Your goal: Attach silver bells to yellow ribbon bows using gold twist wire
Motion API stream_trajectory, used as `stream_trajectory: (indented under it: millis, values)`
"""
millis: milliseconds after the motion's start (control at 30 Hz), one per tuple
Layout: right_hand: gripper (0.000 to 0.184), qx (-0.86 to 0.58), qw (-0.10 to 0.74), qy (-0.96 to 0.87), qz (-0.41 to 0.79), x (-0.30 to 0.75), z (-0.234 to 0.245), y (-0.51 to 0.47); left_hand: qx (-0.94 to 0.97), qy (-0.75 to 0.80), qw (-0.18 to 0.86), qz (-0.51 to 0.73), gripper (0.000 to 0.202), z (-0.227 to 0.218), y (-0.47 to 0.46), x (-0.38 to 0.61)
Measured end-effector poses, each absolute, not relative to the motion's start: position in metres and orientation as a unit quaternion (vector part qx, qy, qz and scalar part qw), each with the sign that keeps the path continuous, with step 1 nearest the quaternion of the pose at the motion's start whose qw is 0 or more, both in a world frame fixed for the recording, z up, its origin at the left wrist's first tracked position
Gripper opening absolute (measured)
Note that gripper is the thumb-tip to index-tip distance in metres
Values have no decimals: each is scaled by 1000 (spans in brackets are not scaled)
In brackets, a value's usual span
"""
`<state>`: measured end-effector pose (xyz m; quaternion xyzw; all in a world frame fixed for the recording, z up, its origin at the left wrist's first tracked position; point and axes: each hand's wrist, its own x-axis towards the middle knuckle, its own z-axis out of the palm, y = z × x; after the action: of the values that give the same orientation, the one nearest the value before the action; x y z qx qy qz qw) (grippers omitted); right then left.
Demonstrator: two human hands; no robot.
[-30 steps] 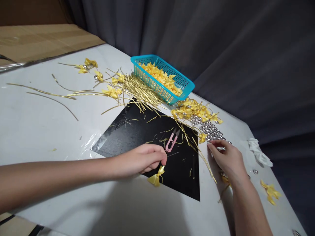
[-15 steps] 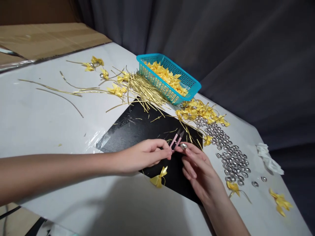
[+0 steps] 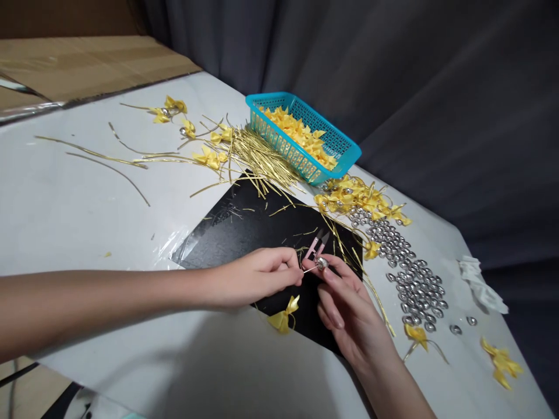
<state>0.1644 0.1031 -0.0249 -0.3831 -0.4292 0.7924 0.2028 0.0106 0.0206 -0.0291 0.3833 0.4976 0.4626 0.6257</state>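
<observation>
My left hand [image 3: 257,279] is pinched shut on a thin gold wire whose tip points right. A yellow ribbon bow [image 3: 283,317] hangs from the same wire just under that hand. My right hand [image 3: 345,302] pinches a small silver bell [image 3: 322,263] between thumb and fingertips and holds it against the wire tip. Both hands meet over a black sheet [image 3: 244,227], beside pink thread snips [image 3: 314,249].
A teal basket [image 3: 336,152] of yellow bows stands at the back. Gold wires [image 3: 257,160] lie in a bundle left of it, finished bows [image 3: 358,198] below it. A heap of silver bells [image 3: 410,273] lies right of the black sheet. Crumpled white paper [image 3: 478,285] sits near the table's right edge.
My right hand left the bell heap with one bell and came left to meet my left hand; the bell now touches the wire tip. The view shifted slightly.
</observation>
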Motion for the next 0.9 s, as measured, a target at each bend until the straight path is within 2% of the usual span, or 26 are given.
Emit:
stream_trajectory:
  millis: [467, 833, 900]
  values:
    - [29, -380, 200, -444, 787, 165, -24, 102, 390, 505, 617, 460, 17, -33, 20, 10]
    - [21, -353, 228, -542, 728, 165, -32, 97, 377, 502, 620, 470, 20, -30, 22, 11]
    - [29, -350, 234, -559, 715, 165, -33, 95, 371, 484, 626, 486, 21, -30, 22, 11]
